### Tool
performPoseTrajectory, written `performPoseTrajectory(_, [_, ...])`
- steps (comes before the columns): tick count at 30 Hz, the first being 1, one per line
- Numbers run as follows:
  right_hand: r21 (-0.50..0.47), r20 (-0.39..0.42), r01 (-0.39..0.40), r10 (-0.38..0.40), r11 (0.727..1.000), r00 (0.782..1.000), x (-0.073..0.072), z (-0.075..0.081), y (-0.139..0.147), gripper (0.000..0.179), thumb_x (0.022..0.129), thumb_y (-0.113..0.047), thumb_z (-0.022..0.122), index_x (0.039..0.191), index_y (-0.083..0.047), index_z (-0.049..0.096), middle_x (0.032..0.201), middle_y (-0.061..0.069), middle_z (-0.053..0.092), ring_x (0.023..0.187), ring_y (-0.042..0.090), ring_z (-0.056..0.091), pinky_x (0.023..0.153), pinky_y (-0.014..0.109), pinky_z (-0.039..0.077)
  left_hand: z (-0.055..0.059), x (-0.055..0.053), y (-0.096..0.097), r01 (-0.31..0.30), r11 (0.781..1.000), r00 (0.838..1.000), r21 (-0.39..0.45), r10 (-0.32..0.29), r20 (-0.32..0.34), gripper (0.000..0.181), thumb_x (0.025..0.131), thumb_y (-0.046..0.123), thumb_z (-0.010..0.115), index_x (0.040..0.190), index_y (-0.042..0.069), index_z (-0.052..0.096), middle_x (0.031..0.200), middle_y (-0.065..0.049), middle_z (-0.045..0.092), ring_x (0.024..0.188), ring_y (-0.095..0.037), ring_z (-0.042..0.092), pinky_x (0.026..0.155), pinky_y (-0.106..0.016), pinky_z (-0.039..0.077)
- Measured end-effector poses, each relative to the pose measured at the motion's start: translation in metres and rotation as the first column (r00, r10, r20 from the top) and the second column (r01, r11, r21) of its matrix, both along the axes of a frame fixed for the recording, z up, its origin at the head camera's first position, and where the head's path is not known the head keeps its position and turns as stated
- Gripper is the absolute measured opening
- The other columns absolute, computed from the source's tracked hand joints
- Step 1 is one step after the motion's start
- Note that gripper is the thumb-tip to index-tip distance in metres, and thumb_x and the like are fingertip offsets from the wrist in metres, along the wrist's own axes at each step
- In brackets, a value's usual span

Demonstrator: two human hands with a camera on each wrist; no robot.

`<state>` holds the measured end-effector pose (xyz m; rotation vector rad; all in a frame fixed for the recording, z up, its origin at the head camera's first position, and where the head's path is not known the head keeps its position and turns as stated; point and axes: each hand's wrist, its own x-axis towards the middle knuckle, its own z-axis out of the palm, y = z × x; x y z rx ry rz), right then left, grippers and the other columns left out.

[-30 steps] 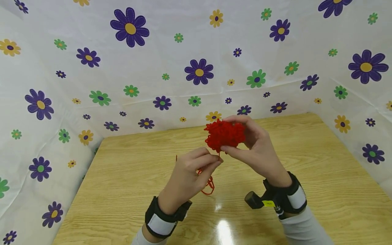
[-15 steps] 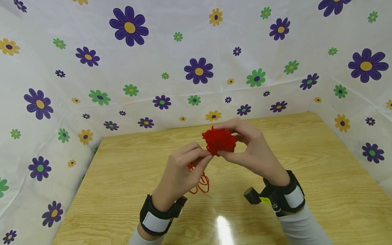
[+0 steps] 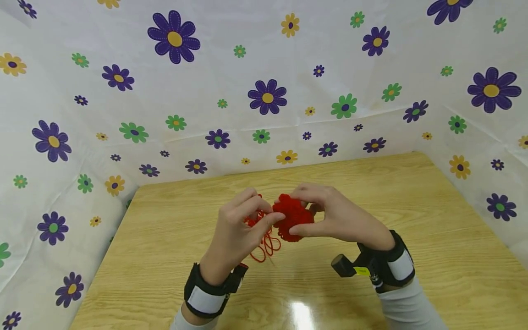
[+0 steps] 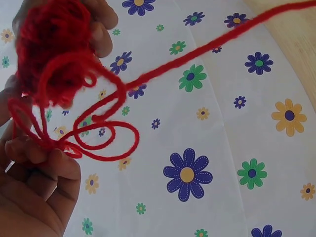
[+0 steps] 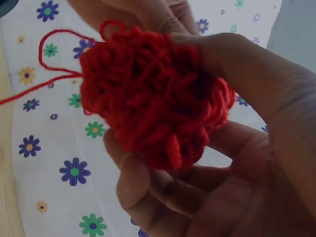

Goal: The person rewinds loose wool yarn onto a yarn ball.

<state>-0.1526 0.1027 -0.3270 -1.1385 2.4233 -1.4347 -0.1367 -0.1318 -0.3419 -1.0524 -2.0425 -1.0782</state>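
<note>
A lumpy ball of red yarn (image 3: 294,220), with small loops at its surface, is held above the table in front of me. My right hand (image 3: 340,215) grips it, thumb on the near side and fingers behind. On its left, my left hand (image 3: 237,233) pinches red yarn strands (image 4: 57,144) between thumb and fingers, close against the ball. Loose yarn loops (image 3: 268,245) hang below and behind the left hand. One strand (image 4: 197,52) runs off to the upper right in the left wrist view. The right wrist view shows the ball (image 5: 143,94) resting near the curled fingers.
A wooden table (image 3: 177,229) lies below both hands. White cloth with printed flowers (image 3: 231,78) surrounds it at the back and sides. Each wrist wears a black strap; the right one has a dark camera piece (image 3: 343,266) sticking out.
Both hands have moved down and slightly left with the ball of yarn, which has turned in the right hand. The left hand's pinch has come up against the ball's left side.
</note>
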Motion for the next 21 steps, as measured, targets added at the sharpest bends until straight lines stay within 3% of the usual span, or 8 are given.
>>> performPoseTrajectory(5, [0.012, 0.065, -0.120, 0.119, 0.993, 0.991, -0.0009, -0.0006, 0.0033, 0.033, 0.090, -0.020, 0.080, 0.122, -0.014, 0.069, 0.112, -0.001, 0.068, 0.099, 0.020, 0.063, 0.081, 0.035, 0.059, 0.0004, -0.0007, -0.0015, -0.012, 1.000, 1.000, 0.026, 0.012, -0.002, 0.026, 0.072, -0.001, 0.089, 0.081, 0.007, 0.066, 0.072, -0.005, 0.044, 0.065, -0.011, 0.038, 0.055, -0.020, 0.035])
performPoseTrajectory(9, [0.010, 0.090, -0.199, 0.197, 0.980, 0.976, -0.0016, -0.0017, 0.0032, 0.034, 0.091, -0.019, 0.078, 0.123, -0.012, 0.067, 0.114, 0.001, 0.069, 0.100, 0.018, 0.065, 0.084, 0.035, 0.060, 0.0002, -0.0013, -0.0011, 0.000, 0.999, 1.000, 0.050, 0.001, -0.015, 0.019, 0.079, 0.010, 0.085, 0.081, 0.007, 0.066, 0.072, -0.005, 0.045, 0.064, -0.012, 0.040, 0.055, -0.019, 0.036])
performPoseTrajectory(14, [-0.026, 0.145, -0.248, 0.249, 0.968, 0.957, 0.0010, -0.0008, 0.0040, 0.043, 0.089, -0.015, 0.080, 0.129, -0.012, 0.063, 0.119, 0.001, 0.069, 0.104, 0.019, 0.067, 0.089, 0.037, 0.059, -0.0008, -0.0022, 0.0002, 0.016, 0.997, 0.999, 0.076, -0.014, -0.031, 0.026, 0.089, 0.030, 0.075, 0.080, 0.007, 0.066, 0.072, -0.004, 0.047, 0.063, -0.014, 0.043, 0.057, -0.018, 0.037])
performPoseTrajectory(21, [-0.077, 0.165, -0.297, 0.306, 0.952, 0.938, 0.0048, 0.0022, 0.0058, 0.046, 0.090, -0.012, 0.079, 0.131, -0.012, 0.059, 0.124, 0.003, 0.069, 0.107, 0.021, 0.067, 0.090, 0.041, 0.059, -0.0019, -0.0026, 0.0017, 0.037, 0.995, 0.999, 0.097, -0.035, -0.027, 0.031, 0.092, 0.035, 0.071, 0.079, 0.007, 0.066, 0.071, -0.003, 0.048, 0.061, -0.017, 0.046, 0.057, -0.018, 0.040])
